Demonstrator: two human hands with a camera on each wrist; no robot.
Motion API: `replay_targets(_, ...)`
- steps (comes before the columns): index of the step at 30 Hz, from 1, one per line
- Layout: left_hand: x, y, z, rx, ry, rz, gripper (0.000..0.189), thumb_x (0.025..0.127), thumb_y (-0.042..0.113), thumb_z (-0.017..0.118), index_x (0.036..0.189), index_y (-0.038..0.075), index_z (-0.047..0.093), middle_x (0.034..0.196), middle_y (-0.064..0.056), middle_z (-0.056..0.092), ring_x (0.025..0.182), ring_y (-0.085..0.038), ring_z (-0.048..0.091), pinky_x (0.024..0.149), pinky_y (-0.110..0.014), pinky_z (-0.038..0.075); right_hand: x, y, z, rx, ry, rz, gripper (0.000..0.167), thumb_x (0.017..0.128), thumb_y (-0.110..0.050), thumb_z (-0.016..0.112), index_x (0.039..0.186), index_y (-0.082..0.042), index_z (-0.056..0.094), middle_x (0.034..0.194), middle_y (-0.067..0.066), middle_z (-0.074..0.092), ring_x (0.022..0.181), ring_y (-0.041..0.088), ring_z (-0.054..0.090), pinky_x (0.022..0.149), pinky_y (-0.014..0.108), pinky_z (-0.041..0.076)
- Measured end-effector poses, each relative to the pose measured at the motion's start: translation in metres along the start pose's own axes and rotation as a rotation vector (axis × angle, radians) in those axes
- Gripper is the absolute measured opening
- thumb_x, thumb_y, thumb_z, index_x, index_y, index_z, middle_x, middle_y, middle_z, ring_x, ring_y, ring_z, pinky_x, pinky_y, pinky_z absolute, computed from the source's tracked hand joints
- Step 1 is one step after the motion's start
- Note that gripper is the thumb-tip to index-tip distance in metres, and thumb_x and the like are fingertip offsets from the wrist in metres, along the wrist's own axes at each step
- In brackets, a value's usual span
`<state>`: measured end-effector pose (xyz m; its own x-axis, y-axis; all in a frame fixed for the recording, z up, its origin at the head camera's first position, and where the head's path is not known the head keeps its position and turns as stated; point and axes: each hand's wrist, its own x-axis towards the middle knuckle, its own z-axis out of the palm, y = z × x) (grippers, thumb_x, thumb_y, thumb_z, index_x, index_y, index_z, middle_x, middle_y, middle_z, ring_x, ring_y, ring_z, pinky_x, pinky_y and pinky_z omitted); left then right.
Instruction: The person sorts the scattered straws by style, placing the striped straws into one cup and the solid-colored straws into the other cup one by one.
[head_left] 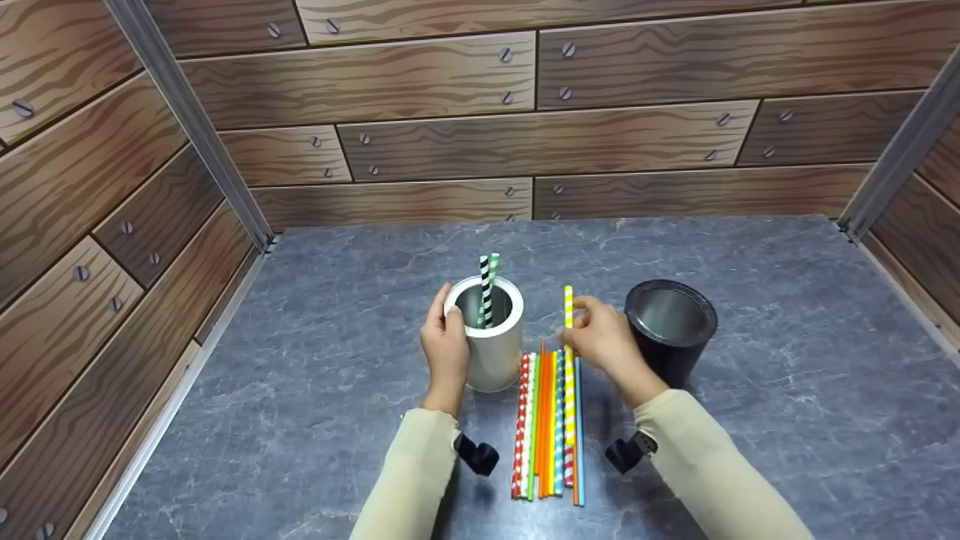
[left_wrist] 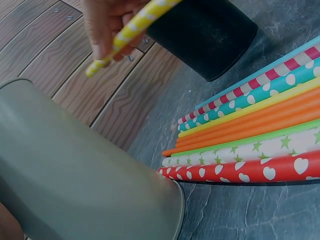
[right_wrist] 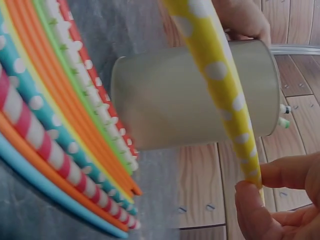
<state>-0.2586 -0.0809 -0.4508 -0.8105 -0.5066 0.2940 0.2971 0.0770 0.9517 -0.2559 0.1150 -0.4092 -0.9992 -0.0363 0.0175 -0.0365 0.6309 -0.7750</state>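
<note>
My left hand point(head_left: 445, 351) grips the side of a white can point(head_left: 495, 360), its thumb near the rim. Inside the can lean a black-and-white striped straw point(head_left: 486, 289) and a green-and-white straw point(head_left: 494, 262). Between thumb and fingers, my right hand point(head_left: 604, 334) pinches a yellow straw with white dots point(right_wrist: 222, 82) near its upper end, held above the row of straws. That row of colourful straws point(head_left: 545, 420) lies side by side on the table, among them a red one with white hearts point(left_wrist: 270, 173) and a teal one with white dots point(left_wrist: 240, 102).
A black can point(head_left: 667, 360) stands upright on the right, close to my right forearm; its visible inside holds nothing. The grey marbled table point(head_left: 337, 337) is bounded by wood-patterned walls point(head_left: 450, 142) at the back and sides.
</note>
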Motion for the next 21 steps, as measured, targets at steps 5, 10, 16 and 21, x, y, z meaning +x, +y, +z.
replay_targets(5,0.0,0.001,0.001,-0.012,0.0,-0.004,0.04,0.086,0.0,0.045,0.124,-0.003,0.056,0.125,-0.018,0.057,0.118,-0.027,0.053,0.099,-0.038,0.043,0.0,-0.01,-0.006,0.067,0.016,0.001,0.051,0.077,-0.008,0.069,0.123,0.003,0.052,0.079,0.009,0.06,0.055,0.008,0.055,0.053,0.023,0.051)
replay_targets(10,-0.001,0.002,0.0,-0.005,0.005,-0.007,0.04,0.085,0.001,0.045,0.123,-0.002,0.057,0.124,-0.018,0.058,0.117,-0.027,0.054,0.099,-0.037,0.043,-0.001,-0.022,-0.011,0.11,0.054,-0.032,0.051,0.077,-0.007,0.069,0.125,0.003,0.051,0.082,0.009,0.058,0.058,0.008,0.055,0.055,0.023,0.052)
replay_targets(16,-0.001,0.001,0.0,0.006,-0.007,-0.025,0.042,0.086,0.003,0.043,0.126,0.001,0.056,0.127,-0.015,0.057,0.119,-0.025,0.052,0.099,-0.037,0.043,-0.001,-0.04,-0.019,0.18,0.149,-0.104,0.053,0.077,-0.005,0.069,0.126,0.001,0.051,0.083,0.01,0.058,0.062,0.008,0.054,0.052,0.021,0.052)
replay_targets(21,0.0,0.001,0.001,0.004,-0.001,-0.018,0.042,0.086,0.002,0.043,0.126,0.001,0.056,0.127,-0.015,0.057,0.119,-0.025,0.052,0.1,-0.038,0.042,-0.002,-0.053,-0.023,0.217,0.267,-0.184,0.051,0.076,-0.005,0.07,0.123,0.0,0.054,0.083,0.011,0.061,0.065,0.008,0.054,0.054,0.016,0.049)
